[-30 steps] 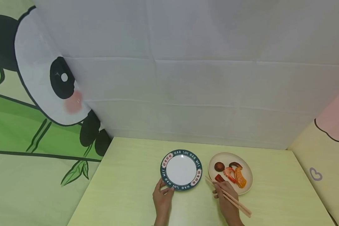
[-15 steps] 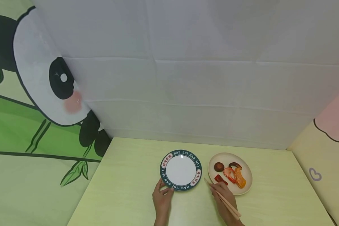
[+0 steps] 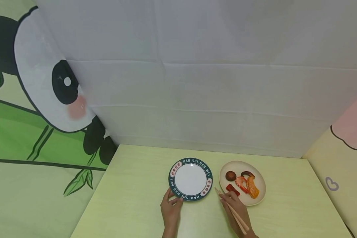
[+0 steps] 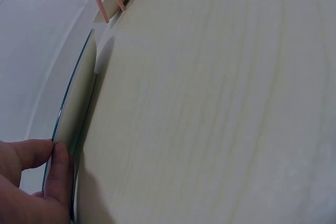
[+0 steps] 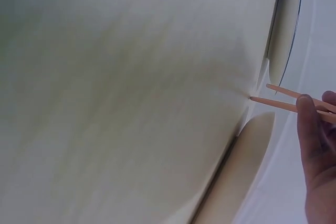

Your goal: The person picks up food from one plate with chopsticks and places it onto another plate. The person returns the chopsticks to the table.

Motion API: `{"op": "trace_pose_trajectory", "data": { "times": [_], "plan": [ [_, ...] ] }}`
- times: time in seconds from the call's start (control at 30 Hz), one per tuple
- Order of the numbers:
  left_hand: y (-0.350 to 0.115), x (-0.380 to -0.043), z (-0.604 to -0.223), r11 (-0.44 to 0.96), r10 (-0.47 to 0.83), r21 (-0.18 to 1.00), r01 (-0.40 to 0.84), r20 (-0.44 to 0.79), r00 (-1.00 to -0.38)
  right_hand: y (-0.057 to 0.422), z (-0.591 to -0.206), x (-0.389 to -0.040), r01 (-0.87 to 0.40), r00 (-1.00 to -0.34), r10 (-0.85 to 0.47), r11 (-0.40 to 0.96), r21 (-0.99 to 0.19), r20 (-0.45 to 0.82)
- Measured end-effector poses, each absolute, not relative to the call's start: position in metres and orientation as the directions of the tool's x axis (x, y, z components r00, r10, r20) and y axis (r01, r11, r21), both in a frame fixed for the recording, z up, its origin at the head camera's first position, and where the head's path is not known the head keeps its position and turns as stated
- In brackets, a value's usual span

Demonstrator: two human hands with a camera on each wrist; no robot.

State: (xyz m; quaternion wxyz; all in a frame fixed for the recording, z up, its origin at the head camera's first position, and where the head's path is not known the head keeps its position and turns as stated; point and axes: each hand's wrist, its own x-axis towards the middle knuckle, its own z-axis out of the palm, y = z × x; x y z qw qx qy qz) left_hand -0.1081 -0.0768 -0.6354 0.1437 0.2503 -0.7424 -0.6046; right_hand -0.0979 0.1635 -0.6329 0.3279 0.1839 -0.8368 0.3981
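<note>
My left hand (image 3: 171,210) pinches the near-left rim of a plate (image 3: 190,179) with a dark green lettered border and a bare white middle. In the left wrist view, thumb and fingers of that hand (image 4: 42,177) grip the plate's edge. My right hand (image 3: 236,210) holds a pair of wooden chopsticks (image 3: 237,215), their tips pointing at the gap between the two plates. From the right wrist view, the chopsticks (image 5: 278,103) have their tips slightly apart with nothing between them. Just beyond that hand is a beige plate (image 3: 260,175) bearing several food pieces.
On the beige plate lie a round brown piece (image 3: 230,176), a dark curved piece (image 3: 248,174), a red-and-white piece (image 3: 241,183), an orange piece (image 3: 252,187) and a dark red strip (image 3: 233,189). A white curtain (image 3: 196,125) hangs behind the pale yellow table (image 3: 137,198).
My right hand has shifted slightly left, and the rear ends of the chopsticks have swung left and down. The dark red strip shows more fully. Left hand and both plates have stayed put.
</note>
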Motion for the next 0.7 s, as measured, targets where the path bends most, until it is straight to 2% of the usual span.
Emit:
{"op": "trace_pose_trajectory", "data": {
  "times": [0.33, 0.7],
  "plan": [
    [-0.0759, -0.1093, -0.6323, 0.14, -0.552, 0.966, -0.216, -0.105, -0.827, 0.1659, -0.6398, -0.1008, -0.561, -0.716, -0.144, 0.7, -0.441, 0.683],
    [-0.076, -0.1089, -0.6332, 0.134, -0.552, 0.968, -0.211, -0.104, -0.827, 0.1667, -0.6393, -0.1022, -0.608, -0.669, -0.218, 0.71, -0.355, 0.71]
  ]
}}
